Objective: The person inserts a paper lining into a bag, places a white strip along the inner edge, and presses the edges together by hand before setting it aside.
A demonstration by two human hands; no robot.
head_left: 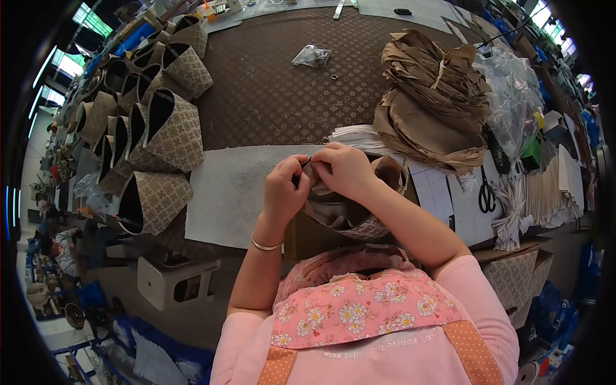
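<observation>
My left hand [283, 187] and my right hand [341, 168] meet over a half-made patterned bag [359, 215] with a brown lining, held against my body above the table edge. The fingers of both hands pinch its upper rim at the same spot, where a small dark clip or tool shows between the fingertips. A thin bangle circles my left wrist. The bag's lower side with the checked pattern faces me.
A white sheet [224, 186] lies under my hands. Several finished patterned bags [160, 128] stand on their sides at the left. A pile of brown paper pieces [436, 102] and clear plastic bags [513, 90] lie to the right, with scissors [486, 196] near them.
</observation>
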